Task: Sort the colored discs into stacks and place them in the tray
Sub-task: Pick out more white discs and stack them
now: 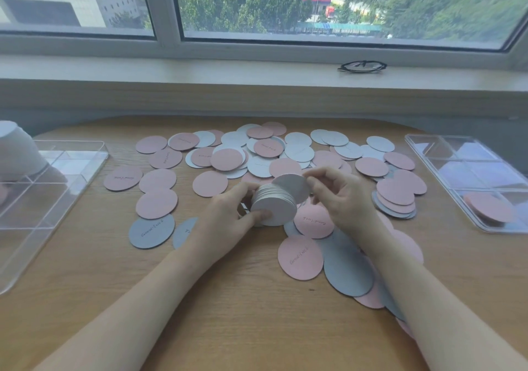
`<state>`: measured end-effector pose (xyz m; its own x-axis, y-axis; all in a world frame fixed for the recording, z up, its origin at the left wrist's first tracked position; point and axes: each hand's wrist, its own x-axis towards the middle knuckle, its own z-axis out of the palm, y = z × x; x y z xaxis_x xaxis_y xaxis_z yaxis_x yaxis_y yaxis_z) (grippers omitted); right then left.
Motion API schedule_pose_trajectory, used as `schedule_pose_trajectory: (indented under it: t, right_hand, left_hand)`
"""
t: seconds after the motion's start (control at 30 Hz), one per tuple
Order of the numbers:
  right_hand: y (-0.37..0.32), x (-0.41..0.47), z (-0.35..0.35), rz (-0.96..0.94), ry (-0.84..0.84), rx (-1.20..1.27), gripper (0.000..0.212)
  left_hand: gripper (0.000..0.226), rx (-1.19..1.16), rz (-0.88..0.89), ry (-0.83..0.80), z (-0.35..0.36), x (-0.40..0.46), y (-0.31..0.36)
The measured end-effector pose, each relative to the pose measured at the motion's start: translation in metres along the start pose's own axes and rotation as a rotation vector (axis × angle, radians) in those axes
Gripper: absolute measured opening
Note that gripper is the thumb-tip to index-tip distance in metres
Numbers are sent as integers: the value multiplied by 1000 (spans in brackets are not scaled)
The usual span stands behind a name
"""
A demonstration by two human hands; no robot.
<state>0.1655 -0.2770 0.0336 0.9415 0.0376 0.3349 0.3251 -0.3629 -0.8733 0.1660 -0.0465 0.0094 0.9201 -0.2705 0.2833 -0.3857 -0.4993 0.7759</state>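
A: Head view. Hands?
B: Left hand point(228, 213) gripped the stack of white discs point(274, 202) on edge; right hand point(340, 196) pinched its far disc.
A: Loose discs?
B: Pink, white and grey loose discs point(228, 159) lay beyond and around both hands. Tray point(457, 153) sat right of the right hand, a pink stack point(488, 207) inside.

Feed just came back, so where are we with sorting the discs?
Early. Done: one pink stack sits in the right tray. In hand: both hands, left and right, hold a white stack. Left: many loose pink, white and grey discs lie on the table.
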Motion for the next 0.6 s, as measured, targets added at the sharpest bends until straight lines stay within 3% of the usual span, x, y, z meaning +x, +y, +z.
schedule_pose_trajectory:
  t: [0.07, 0.2, 0.37, 0.47, 0.53, 0.6]
  right_hand:
    - [3, 0, 4, -6, -121, -25, 18]
    - [9, -2, 7, -37, -302, -234, 55]
    - [3, -4, 19, -148, -398, -309, 53]
    - [0, 0, 18, -113, -444, -300, 52]
    - [-6, 8, 11, -23, -413, -215, 40]
    - [-3, 25, 0, 34, -243, -210, 32]
  left_hand:
    - [37, -11, 2, 18, 0, -1, 1]
    - [49, 47, 39, 32, 1, 1, 1]
    - [51, 80, 60, 25, -2, 2, 2]
    - [42, 68, 51, 7, -3, 2, 0]
    - [34, 83, 23, 15, -3, 2, -2]
    - [30, 84, -1, 23, -3, 2, -4]
